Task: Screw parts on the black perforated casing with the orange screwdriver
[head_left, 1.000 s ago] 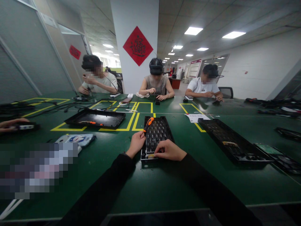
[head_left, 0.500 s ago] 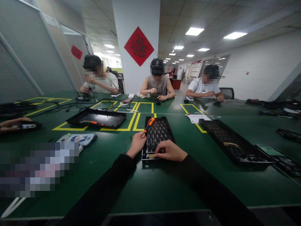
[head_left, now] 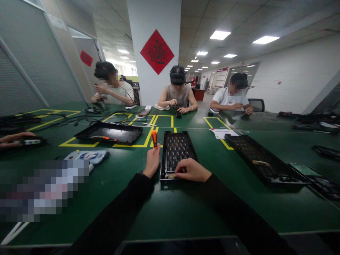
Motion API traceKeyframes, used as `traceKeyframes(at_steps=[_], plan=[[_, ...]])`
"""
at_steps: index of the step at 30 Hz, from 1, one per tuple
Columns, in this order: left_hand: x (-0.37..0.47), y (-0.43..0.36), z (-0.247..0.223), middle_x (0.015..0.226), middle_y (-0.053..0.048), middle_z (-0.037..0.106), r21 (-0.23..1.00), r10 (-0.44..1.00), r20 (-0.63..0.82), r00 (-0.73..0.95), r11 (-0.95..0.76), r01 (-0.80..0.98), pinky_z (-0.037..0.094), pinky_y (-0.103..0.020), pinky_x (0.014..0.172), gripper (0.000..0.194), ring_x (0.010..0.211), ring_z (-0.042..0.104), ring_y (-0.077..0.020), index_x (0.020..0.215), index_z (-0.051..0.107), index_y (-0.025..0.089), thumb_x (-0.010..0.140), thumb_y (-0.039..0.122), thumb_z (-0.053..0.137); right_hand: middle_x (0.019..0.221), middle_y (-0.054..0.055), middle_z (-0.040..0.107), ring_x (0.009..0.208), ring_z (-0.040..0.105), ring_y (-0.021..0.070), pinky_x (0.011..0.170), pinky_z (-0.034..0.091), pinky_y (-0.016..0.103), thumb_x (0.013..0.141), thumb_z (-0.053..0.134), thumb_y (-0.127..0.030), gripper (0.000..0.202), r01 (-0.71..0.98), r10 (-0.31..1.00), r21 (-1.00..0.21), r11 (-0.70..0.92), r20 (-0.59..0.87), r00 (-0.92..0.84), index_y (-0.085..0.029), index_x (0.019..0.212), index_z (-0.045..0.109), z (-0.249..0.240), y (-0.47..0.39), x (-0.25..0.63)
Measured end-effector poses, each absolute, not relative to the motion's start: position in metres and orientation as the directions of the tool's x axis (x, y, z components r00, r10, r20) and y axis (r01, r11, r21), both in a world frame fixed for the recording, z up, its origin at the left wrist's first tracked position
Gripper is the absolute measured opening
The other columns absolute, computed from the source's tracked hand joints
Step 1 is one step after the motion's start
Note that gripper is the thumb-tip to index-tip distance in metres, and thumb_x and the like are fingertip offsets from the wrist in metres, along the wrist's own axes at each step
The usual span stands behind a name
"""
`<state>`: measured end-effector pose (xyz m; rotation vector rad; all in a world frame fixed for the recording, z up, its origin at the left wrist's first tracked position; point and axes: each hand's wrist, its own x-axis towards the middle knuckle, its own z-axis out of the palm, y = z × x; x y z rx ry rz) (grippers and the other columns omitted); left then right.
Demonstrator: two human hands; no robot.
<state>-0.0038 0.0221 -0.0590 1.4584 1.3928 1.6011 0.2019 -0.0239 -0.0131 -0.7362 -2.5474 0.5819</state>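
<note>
An orange-handled screwdriver [head_left: 154,139] stands nearly upright out of my left hand [head_left: 152,162], whose fingers are closed round its lower part. That hand is just left of a long black housing [head_left: 179,150] with rows of small shiny metal pieces inside. My right hand [head_left: 191,170] reaches over the housing's near right corner, fingers pinched. Its fingertips touch a small yellowish part [head_left: 171,176] at the near end; whether they grip it or something smaller is hidden.
To the left lie a black tray [head_left: 111,134] with another orange-handled tool and a light blue case [head_left: 89,156]. A second long black housing [head_left: 262,161] and a green board [head_left: 304,169] are at right. Co-workers sit opposite; another person's hand [head_left: 18,137] shows at far left.
My left hand has tilted and swung the screwdriver left, from over the housing to beside it. My right hand has stayed at the near end.
</note>
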Motion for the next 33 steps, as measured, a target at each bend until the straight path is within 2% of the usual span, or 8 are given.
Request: traceKeyframes(at_steps=[3, 5, 10, 13, 17, 21, 27, 33], plan=[[-0.005, 0.025, -0.058, 0.048, 0.006, 0.022, 0.932, 0.882, 0.361, -0.304, -0.330, 0.149, 0.019, -0.023, 0.044, 0.045, 0.043, 0.022, -0.0077, 0.054, 0.024, 0.019, 0.086, 0.050, 0.032, 0.077, 0.002, 0.066, 0.064, 0.054, 0.0101, 0.059, 0.039, 0.020, 0.077, 0.061, -0.028, 0.016, 0.391, 0.571, -0.498, 0.774, 0.283, -0.770, -0.015, 0.084, 0.069, -0.013, -0.024, 0.202], [-0.004, 0.023, -0.056, 0.049, 0.005, 0.024, 0.927, 0.882, 0.371, -0.292, -0.332, 0.175, 0.021, -0.022, 0.045, 0.043, 0.044, 0.024, -0.0083, 0.055, 0.027, 0.019, 0.086, 0.049, 0.032, 0.077, 0.003, 0.066, 0.064, 0.054, 0.0102, 0.060, 0.039, 0.020, 0.076, 0.062, -0.027, 0.016, 0.387, 0.571, -0.501, 0.774, 0.289, -0.768, -0.015, 0.084, 0.069, -0.013, -0.024, 0.202], [0.001, 0.014, -0.049, 0.059, 0.002, 0.041, 0.814, 0.832, 0.507, -0.226, -0.376, 0.443, 0.028, -0.022, 0.054, 0.034, 0.056, 0.039, -0.0108, 0.065, 0.043, 0.017, 0.088, 0.040, 0.032, 0.077, 0.002, 0.066, 0.063, 0.053, 0.0101, 0.059, 0.038, 0.020, 0.075, 0.063, -0.027, 0.015, 0.397, 0.581, -0.507, 0.765, 0.276, -0.766, -0.015, 0.083, 0.069, -0.014, -0.024, 0.201], [0.002, 0.011, -0.047, 0.059, 0.002, 0.045, 0.748, 0.844, 0.504, -0.182, -0.322, 0.581, 0.026, -0.023, 0.054, 0.033, 0.056, 0.040, -0.0113, 0.065, 0.044, 0.017, 0.088, 0.038, 0.033, 0.075, 0.002, 0.066, 0.062, 0.053, 0.0098, 0.059, 0.038, 0.020, 0.075, 0.063, -0.028, 0.016, 0.410, 0.590, -0.505, 0.759, 0.269, -0.761, -0.015, 0.083, 0.070, -0.013, -0.024, 0.201], [0.001, 0.014, -0.048, 0.056, 0.004, 0.040, 0.703, 0.851, 0.479, -0.215, -0.225, 0.675, 0.023, -0.023, 0.052, 0.028, 0.052, 0.036, -0.0101, 0.062, 0.040, 0.018, 0.082, 0.037, 0.043, 0.075, 0.003, 0.067, 0.061, 0.053, 0.0096, 0.060, 0.038, 0.020, 0.077, 0.062, -0.029, 0.017, 0.407, 0.582, -0.497, 0.767, 0.269, -0.768, -0.016, 0.084, 0.070, -0.013, -0.024, 0.202], [-0.001, 0.020, -0.053, 0.052, 0.006, 0.032, 0.715, 0.824, 0.483, -0.296, -0.176, 0.677, 0.022, -0.023, 0.050, 0.029, 0.049, 0.030, -0.0088, 0.058, 0.031, 0.019, 0.075, 0.030, 0.051, 0.075, 0.003, 0.067, 0.062, 0.054, 0.0100, 0.058, 0.038, 0.021, 0.077, 0.061, -0.030, 0.019, 0.409, 0.584, -0.504, 0.761, 0.258, -0.770, -0.015, 0.085, 0.070, -0.012, -0.024, 0.202], [-0.003, 0.027, -0.060, 0.048, 0.006, 0.030, 0.716, 0.891, 0.412, -0.191, -0.187, 0.673, 0.022, -0.023, 0.051, 0.032, 0.048, 0.029, -0.0082, 0.051, 0.025, 0.019, 0.072, 0.023, 0.050, 0.077, 0.003, 0.066, 0.062, 0.053, 0.0098, 0.058, 0.038, 0.020, 0.075, 0.063, -0.030, 0.018, 0.396, 0.585, -0.507, 0.766, 0.293, -0.757, -0.015, 0.083, 0.070, -0.013, -0.025, 0.202], [-0.005, 0.030, -0.064, 0.048, 0.006, 0.030, 0.715, 0.907, 0.397, -0.141, -0.210, 0.667, 0.022, -0.023, 0.050, 0.033, 0.047, 0.029, -0.0080, 0.051, 0.023, 0.019, 0.072, 0.024, 0.048, 0.074, 0.004, 0.067, 0.061, 0.053, 0.0097, 0.057, 0.037, 0.020, 0.076, 0.062, -0.031, 0.020, 0.403, 0.581, -0.497, 0.769, 0.280, -0.764, -0.015, 0.084, 0.071, -0.014, -0.024, 0.203]])
